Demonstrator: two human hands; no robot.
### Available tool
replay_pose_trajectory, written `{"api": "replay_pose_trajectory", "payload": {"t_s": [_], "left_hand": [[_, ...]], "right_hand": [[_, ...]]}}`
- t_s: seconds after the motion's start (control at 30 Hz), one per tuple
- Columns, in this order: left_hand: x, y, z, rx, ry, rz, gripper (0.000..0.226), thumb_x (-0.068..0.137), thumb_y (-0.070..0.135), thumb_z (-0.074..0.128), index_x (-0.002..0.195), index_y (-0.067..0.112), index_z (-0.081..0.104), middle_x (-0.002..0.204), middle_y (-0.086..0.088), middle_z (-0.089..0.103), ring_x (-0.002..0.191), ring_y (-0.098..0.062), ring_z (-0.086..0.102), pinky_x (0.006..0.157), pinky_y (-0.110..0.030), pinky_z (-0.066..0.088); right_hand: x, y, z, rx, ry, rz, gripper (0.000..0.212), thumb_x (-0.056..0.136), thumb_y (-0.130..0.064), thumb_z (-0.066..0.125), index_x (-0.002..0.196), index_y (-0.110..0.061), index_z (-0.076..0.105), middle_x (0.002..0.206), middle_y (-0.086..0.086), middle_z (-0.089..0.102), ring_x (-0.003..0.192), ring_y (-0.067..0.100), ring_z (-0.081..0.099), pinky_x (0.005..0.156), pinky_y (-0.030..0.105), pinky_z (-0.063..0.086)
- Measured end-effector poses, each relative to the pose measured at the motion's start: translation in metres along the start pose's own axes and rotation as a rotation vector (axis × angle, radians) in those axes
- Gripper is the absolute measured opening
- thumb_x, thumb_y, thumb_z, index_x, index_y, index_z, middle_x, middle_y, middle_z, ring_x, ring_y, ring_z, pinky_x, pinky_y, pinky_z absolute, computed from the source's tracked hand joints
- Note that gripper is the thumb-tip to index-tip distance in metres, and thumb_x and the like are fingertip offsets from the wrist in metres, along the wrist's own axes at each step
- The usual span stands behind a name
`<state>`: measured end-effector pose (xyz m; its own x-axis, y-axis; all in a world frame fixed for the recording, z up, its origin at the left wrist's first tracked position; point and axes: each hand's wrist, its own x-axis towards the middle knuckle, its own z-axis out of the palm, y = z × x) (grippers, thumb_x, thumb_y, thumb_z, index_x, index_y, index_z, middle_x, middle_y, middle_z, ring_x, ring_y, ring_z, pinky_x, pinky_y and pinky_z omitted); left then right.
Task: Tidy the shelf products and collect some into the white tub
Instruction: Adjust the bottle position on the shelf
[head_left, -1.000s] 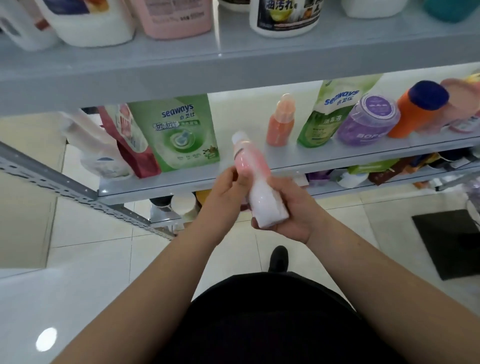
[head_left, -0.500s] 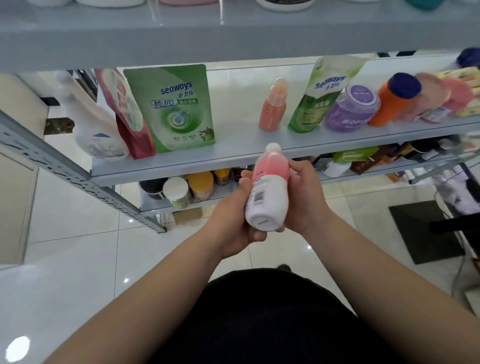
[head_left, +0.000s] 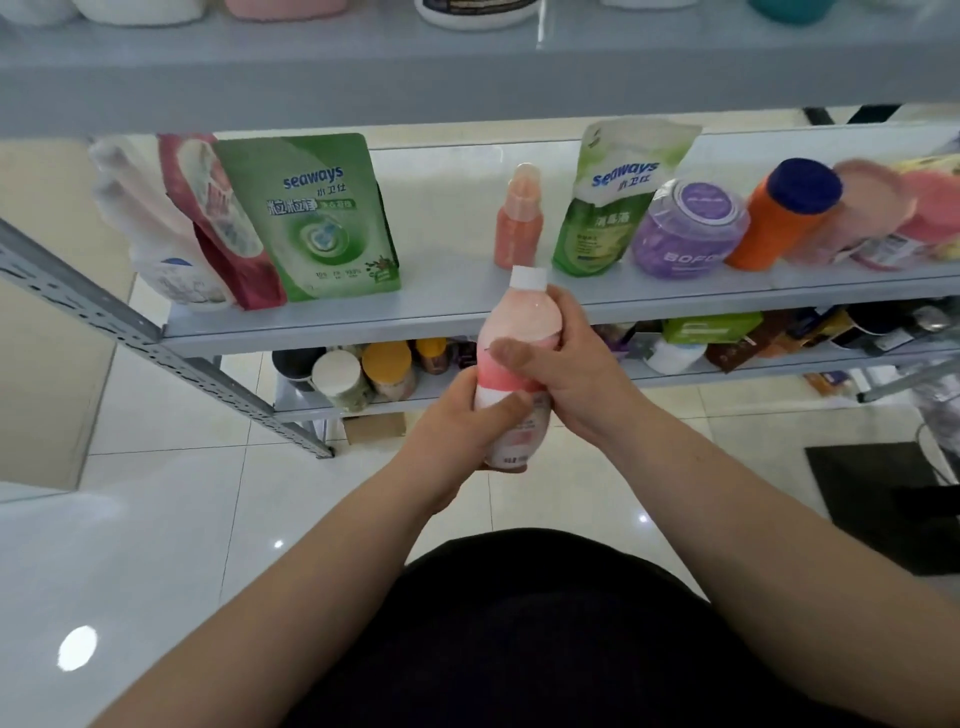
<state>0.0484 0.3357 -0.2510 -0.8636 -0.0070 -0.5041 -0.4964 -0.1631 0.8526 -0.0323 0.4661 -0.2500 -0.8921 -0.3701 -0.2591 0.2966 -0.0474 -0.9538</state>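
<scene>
My left hand (head_left: 457, 423) and right hand (head_left: 579, 376) grip the pink bottle (head_left: 522, 332), now turned upright before the middle shelf (head_left: 322, 327), ready for placing.

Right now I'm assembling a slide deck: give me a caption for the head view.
Left hand and right hand hold a pink-and-white plastic bottle, white cap up, before a grey metal shelf.

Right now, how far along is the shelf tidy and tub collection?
Done: green pouch and small orange bottle stand upright on the middle shelf. In hand: pink bottle, left hand gripping low, right hand higher, off the shelf. Left: blue-capped orange bottle looks tilted at the right end; white tub is out of view, so nothing shows as collected.
</scene>
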Motion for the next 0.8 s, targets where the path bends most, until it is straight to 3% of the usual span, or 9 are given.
{"api": "replay_pose_trajectory", "payload": {"t_s": [0.1,0.23,0.3,0.43,0.5,0.57,0.67,0.73,0.8], "left_hand": [[0.004,-0.007,0.027,-0.005,0.042,0.079,0.057,0.074,0.049,0.078,0.124,0.034,0.057,0.118,-0.003,0.07,0.102,-0.026,0.073,0.079,-0.054,0.062],[0.009,-0.012,0.058,-0.037,0.04,0.135,0.038,0.09,0.04,0.072,0.124,0.035,0.056,0.115,-0.004,0.071,0.097,-0.027,0.073,0.069,-0.047,0.062],[0.007,-0.009,0.075,-0.144,0.019,0.038,0.036,0.092,0.046,0.064,0.122,0.026,0.058,0.106,-0.009,0.072,0.085,-0.029,0.073,0.056,-0.04,0.058],[0.005,-0.009,0.105,-0.317,-0.109,-0.237,0.057,0.099,0.063,0.035,0.105,0.013,0.064,0.08,-0.014,0.065,0.067,-0.035,0.068,0.039,-0.02,0.033],[0.006,-0.012,0.116,-0.391,-0.176,-0.271,0.067,0.095,0.073,0.034,0.095,0.015,0.068,0.077,-0.011,0.061,0.061,-0.032,0.066,0.041,-0.019,0.028],[0.008,-0.015,0.126,-0.37,-0.174,-0.253,0.068,0.091,0.077,0.036,0.094,0.018,0.068,0.079,-0.01,0.062,0.064,-0.031,0.066,0.047,-0.023,0.033],[0.01,-0.024,0.139,-0.227,-0.084,-0.171,0.066,0.084,0.07,0.042,0.114,0.016,0.065,0.098,-0.011,0.072,0.092,-0.038,0.071,0.069,-0.035,0.045],[0.012,-0.032,0.142,-0.176,0.003,-0.127,0.064,0.09,0.061,0.047,0.128,0.01,0.062,0.112,-0.017,0.073,0.102,-0.042,0.069,0.078,-0.041,0.05],[0.012,-0.036,0.14,-0.119,0.086,-0.101,0.059,0.098,0.055,0.049,0.133,0.009,0.057,0.116,-0.018,0.072,0.096,-0.035,0.071,0.071,-0.04,0.057]], "right_hand": [[-0.001,-0.003,-0.026,-0.107,-0.016,-0.034,0.068,0.062,-0.035,0.09,0.12,-0.041,0.054,0.12,0.001,0.067,0.11,0.021,0.067,0.089,0.039,0.06],[-0.002,-0.005,-0.056,0.111,-0.036,-0.006,0.037,0.086,-0.026,0.075,0.12,-0.027,0.06,0.106,0.001,0.071,0.096,0.018,0.07,0.086,0.042,0.058],[-0.006,-0.008,-0.07,0.273,-0.08,0.032,0.024,0.096,-0.022,0.06,0.12,-0.023,0.059,0.105,0.004,0.07,0.094,0.02,0.069,0.086,0.042,0.057],[-0.015,-0.004,-0.098,0.551,-0.225,0.111,0.049,0.074,-0.024,0.058,0.121,-0.013,0.051,0.117,0.027,0.062,0.11,0.043,0.061,0.103,0.058,0.047],[-0.02,-0.001,-0.111,0.573,-0.316,0.114,0.054,0.071,-0.025,0.057,0.122,-0.011,0.05,0.113,0.028,0.064,0.11,0.046,0.064,0.099,0.057,0.052],[-0.022,-0.001,-0.124,0.528,-0.326,0.099,0.05,0.075,-0.016,0.052,0.124,-0.009,0.05,0.106,0.02,0.067,0.102,0.04,0.067,0.095,0.052,0.055],[-0.022,0.004,-0.138,0.37,-0.226,0.041,0.043,0.084,-0.017,0.061,0.126,-0.018,0.054,0.112,0.015,0.064,0.106,0.037,0.062,0.1,0.059,0.05],[-0.019,0.008,-0.143,0.26,-0.166,0.021,0.048,0.082,-0.021,0.072,0.127,-0.024,0.054,0.114,0.009,0.065,0.101,0.024,0.066,0.088,0.048,0.058],[-0.017,0.008,-0.142,0.186,-0.151,0.023,0.044,0.086,-0.025,0.072,0.127,-0.026,0.056,0.113,0.004,0.066,0.093,0.013,0.068,0.08,0.036,0.057]]}}
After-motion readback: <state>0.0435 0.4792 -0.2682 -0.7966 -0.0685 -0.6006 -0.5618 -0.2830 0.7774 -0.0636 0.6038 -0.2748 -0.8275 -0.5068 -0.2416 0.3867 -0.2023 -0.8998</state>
